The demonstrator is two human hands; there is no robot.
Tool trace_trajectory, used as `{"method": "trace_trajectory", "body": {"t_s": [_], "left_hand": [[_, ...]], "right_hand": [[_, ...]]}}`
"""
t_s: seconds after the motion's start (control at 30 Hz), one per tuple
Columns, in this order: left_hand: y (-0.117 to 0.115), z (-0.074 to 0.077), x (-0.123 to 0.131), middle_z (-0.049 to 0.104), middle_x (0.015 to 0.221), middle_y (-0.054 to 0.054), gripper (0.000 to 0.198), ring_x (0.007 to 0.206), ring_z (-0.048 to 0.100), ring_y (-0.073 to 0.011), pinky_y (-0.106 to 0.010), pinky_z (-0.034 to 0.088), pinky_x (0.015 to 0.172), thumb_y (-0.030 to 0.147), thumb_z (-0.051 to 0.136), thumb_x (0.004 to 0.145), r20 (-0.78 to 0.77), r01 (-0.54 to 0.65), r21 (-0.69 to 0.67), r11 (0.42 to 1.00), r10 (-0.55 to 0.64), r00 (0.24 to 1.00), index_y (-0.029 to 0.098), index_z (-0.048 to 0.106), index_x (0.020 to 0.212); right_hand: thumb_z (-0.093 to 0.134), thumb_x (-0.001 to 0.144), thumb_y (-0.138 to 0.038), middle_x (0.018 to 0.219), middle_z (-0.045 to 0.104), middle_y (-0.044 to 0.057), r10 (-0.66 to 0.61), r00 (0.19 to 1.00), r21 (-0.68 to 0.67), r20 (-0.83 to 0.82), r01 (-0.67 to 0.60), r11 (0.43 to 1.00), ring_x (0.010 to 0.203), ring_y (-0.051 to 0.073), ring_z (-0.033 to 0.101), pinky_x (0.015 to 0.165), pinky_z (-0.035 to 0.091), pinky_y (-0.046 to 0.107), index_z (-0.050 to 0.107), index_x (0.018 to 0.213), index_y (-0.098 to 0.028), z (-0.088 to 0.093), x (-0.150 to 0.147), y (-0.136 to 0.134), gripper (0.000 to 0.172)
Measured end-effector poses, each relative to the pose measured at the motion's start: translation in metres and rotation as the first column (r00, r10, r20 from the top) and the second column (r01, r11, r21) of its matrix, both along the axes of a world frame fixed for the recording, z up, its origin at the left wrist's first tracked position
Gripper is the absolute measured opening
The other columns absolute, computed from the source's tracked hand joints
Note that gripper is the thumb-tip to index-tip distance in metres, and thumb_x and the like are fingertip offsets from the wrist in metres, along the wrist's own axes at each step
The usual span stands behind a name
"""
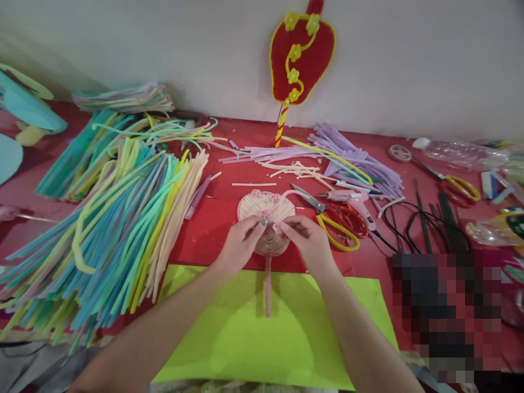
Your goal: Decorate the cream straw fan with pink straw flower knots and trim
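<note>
A small cream woven fan (256, 210) with a pink stick handle lies on the red table, its handle reaching down over a lime-green sheet (270, 333). My left hand (239, 243) and my right hand (309, 240) both rest on the fan's lower half. Their fingertips pinch a small pink flower piece (277, 227) against the fan's middle. More pink flowers and a pink strip run up the fan's face.
A big heap of pastel foam strips (110, 218) fills the left. Red-and-yellow scissors (339, 221) and a pink glue gun (358, 202) lie right of the fan. Purple strips (356, 155), second scissors (458, 185), a plastic bottle (462, 153) and black cords sit farther right. A red fan (301, 54) leans on the wall.
</note>
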State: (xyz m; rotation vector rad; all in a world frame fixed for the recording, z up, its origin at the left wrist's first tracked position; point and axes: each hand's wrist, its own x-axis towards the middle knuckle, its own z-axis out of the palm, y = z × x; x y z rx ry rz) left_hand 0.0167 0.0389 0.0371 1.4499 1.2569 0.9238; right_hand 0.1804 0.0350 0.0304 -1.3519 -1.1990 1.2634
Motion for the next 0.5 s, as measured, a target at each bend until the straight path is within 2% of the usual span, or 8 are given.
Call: {"method": "trace_trajectory", "body": {"t_s": [0.17,0.5], "left_hand": [[-0.0005,0.0025,0.0013,0.067,0.087,-0.002,0.013,0.078,0.062,-0.0146,-0.025,0.048,0.07,0.028,0.058,0.079,-0.03,0.06,-0.012,0.998,-0.061,0.998,0.018,0.062,0.086],[-0.0007,0.003,0.0007,0.067,0.083,-0.001,0.009,0.076,0.061,-0.0137,-0.025,0.047,0.07,0.022,0.055,0.078,-0.043,0.03,0.005,1.0,-0.029,0.999,0.018,0.062,0.082]], "right_hand": [[0.068,0.074,-0.037,0.074,0.067,-0.001,-0.03,0.998,0.019,-0.061,0.031,0.999,0.071,0.013,0.062,0.071,0.049,0.026,0.064,0.077,-0.021,-0.001,-0.0013,0.0004,0.017],[0.072,0.068,-0.037,0.077,0.068,0.0,-0.024,0.998,-0.008,-0.063,0.023,1.0,0.072,0.014,0.062,0.072,0.05,0.028,0.064,0.079,-0.021,-0.0007,-0.0061,0.0006,0.021]]}}
